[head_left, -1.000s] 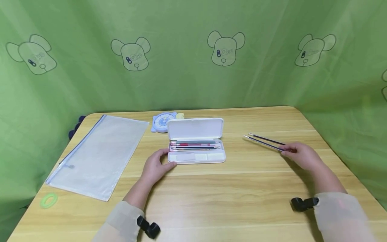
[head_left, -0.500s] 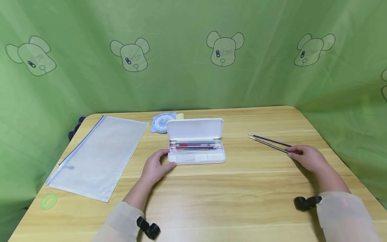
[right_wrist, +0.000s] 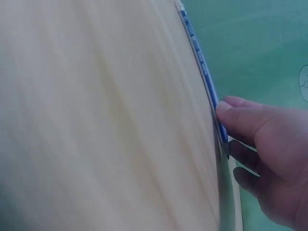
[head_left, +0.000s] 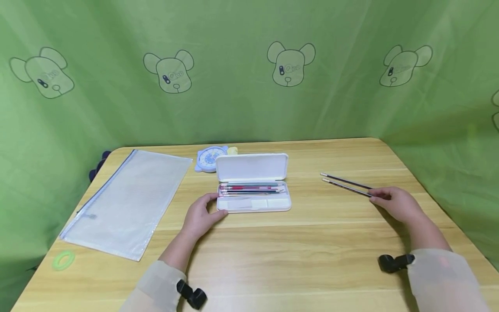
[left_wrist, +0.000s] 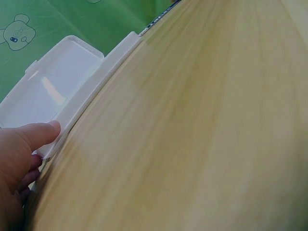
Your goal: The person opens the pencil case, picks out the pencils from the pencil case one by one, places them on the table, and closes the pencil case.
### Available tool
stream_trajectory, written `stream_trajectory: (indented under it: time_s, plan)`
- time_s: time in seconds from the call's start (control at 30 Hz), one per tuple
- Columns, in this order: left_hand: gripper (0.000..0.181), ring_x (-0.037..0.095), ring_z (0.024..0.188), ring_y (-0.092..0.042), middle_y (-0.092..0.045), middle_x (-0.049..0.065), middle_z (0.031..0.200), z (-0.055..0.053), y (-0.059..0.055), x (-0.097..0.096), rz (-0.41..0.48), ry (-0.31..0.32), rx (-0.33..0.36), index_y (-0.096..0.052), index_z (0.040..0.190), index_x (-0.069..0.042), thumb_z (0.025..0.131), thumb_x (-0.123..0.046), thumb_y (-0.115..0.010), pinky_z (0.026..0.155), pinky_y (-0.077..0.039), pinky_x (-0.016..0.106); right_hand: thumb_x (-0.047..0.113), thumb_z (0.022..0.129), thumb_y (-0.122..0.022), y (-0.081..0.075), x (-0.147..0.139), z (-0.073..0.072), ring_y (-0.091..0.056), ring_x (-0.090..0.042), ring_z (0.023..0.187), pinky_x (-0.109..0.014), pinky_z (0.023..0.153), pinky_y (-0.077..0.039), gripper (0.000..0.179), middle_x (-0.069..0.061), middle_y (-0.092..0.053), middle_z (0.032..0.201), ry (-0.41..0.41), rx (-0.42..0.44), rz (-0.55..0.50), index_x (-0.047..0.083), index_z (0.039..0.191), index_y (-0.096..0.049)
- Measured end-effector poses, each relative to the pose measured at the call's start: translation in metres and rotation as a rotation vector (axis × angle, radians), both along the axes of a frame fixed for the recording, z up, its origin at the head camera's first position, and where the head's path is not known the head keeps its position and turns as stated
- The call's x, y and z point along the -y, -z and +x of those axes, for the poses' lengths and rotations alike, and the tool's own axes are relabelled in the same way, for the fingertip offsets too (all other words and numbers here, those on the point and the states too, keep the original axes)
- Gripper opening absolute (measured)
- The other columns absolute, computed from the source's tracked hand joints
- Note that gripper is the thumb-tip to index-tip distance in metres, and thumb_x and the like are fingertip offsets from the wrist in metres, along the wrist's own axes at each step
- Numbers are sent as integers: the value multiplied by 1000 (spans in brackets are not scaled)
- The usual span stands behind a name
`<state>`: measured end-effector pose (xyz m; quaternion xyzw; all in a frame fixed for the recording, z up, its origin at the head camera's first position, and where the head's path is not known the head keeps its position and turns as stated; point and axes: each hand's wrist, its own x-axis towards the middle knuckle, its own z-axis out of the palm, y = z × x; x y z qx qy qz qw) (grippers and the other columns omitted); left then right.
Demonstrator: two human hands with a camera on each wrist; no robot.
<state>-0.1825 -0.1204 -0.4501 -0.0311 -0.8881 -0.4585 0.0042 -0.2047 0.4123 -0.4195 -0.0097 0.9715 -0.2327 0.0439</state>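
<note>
A white pencil case (head_left: 280, 203) stands with its lid (head_left: 251, 167) raised in the middle of the table. Several pens and pencils (head_left: 249, 188) lie in its rear compartment; small white pieces sit in the front one. My left hand (head_left: 200, 215) grips the case's left end, thumb at the front edge, as the left wrist view also shows. Over on the right, my right hand (head_left: 395, 203) pinches two dark pencils (head_left: 347, 187) near one end, their white-tipped ends pointing left. In the right wrist view a blue pencil (right_wrist: 202, 67) lies low along the wood, under the thumb.
A clear zip pouch (head_left: 128, 203) lies flat on the left. Below it is a green ring (head_left: 63, 260). A blue clock-like toy (head_left: 210, 158) sits behind the case's left side. Green curtains (head_left: 234, 108) surround the wooden table (head_left: 296, 264).
The right hand has drawn the two pencils slightly to the right, then stayed nearly still. The left hand and the pencil case have kept their places.
</note>
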Motion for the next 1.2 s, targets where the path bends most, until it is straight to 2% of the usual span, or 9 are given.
stream_trajectory:
  time_s: [0.17, 0.4, 0.67, 0.9, 1.2]
  plan:
    - [58, 32, 134, -49, -60, 14, 137, 0, 0, 1, 2, -4, -1, -59, 132, -5, 81, -26, -79, 117, -36, 47, 38, 99, -56, -9, 20, 2, -52, -50, 112, -63, 90, -42, 51, -34, -57, 124, -1, -65, -27, -1, 131, -58]
    - [58, 33, 134, -49, -60, 14, 137, -1, 1, 0, 1, -1, -4, -59, 131, -5, 81, -26, -79, 117, -37, 47, 29, 96, -63, -19, 66, -2, -57, -41, 105, -54, 84, -47, 40, -27, -62, 116, -60, -151, -88, 1, 124, -64]
    - [58, 33, 133, -50, -60, 15, 136, 0, 1, 0, -3, -1, -8, -59, 131, -4, 81, -25, -79, 116, -37, 47, 25, 95, -64, -17, 127, -16, -59, -30, 102, -35, 82, -49, 34, -17, -65, 113, -161, -111, -137, 5, 123, -66]
    - [58, 33, 133, -51, -60, 15, 135, 0, 1, -1, -9, 1, -8, -59, 131, -4, 81, -25, -79, 116, -38, 48, 21, 92, -68, -15, 170, -27, -61, -28, 101, -36, 83, -51, 30, -15, -67, 114, -212, -121, -188, 7, 119, -68]
    - [58, 32, 133, -51, -60, 15, 136, 0, -1, -1, -3, -3, -7, -59, 131, -4, 81, -25, -80, 116, -37, 47, 16, 91, -67, -13, 212, -37, -59, -25, 100, -33, 84, -51, 26, -12, -66, 111, -265, -79, -261, 7, 115, -70]
